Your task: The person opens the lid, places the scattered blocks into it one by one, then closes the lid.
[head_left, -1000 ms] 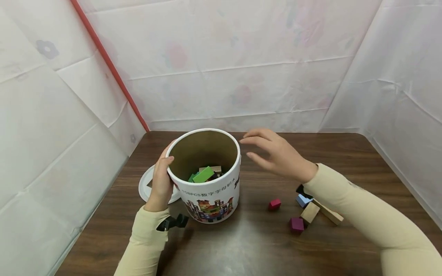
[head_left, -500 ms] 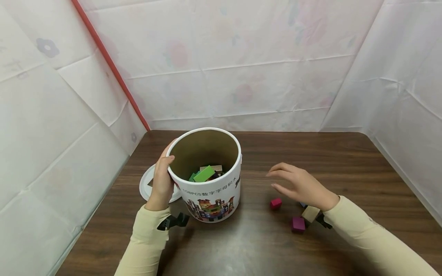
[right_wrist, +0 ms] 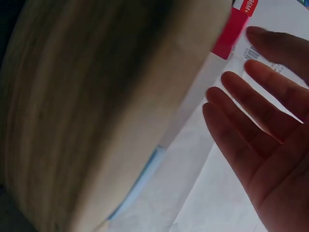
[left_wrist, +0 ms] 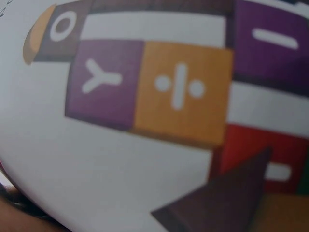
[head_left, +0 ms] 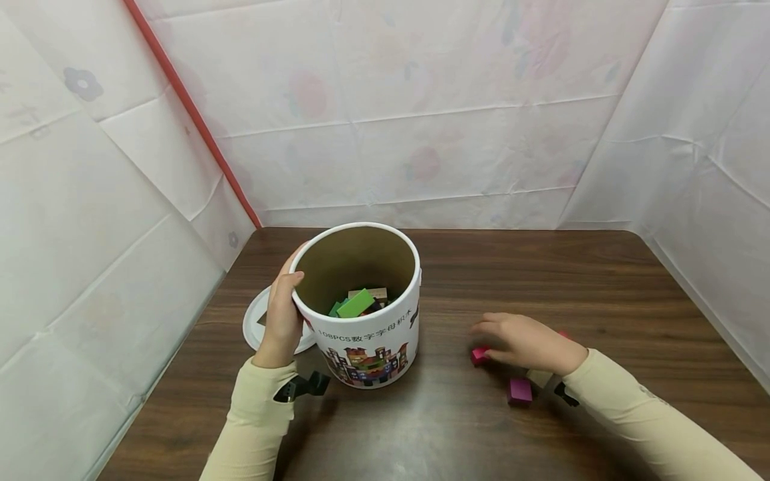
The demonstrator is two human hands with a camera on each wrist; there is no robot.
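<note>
1. While my left hand curls round the rim of the white tub, thumb inside, steadying it upright, the tub stands at the table's left.
2. Right hand: palm down over the loose blocks; the right-wrist view shows fingers straight and slightly spread, pinching nothing.
3. Red block: at my fingertips; contact unclear.
4. Purple block: near the wrist.
5. Green block: inside the tub, on others.
6. White lid: flat behind the tub.
</note>
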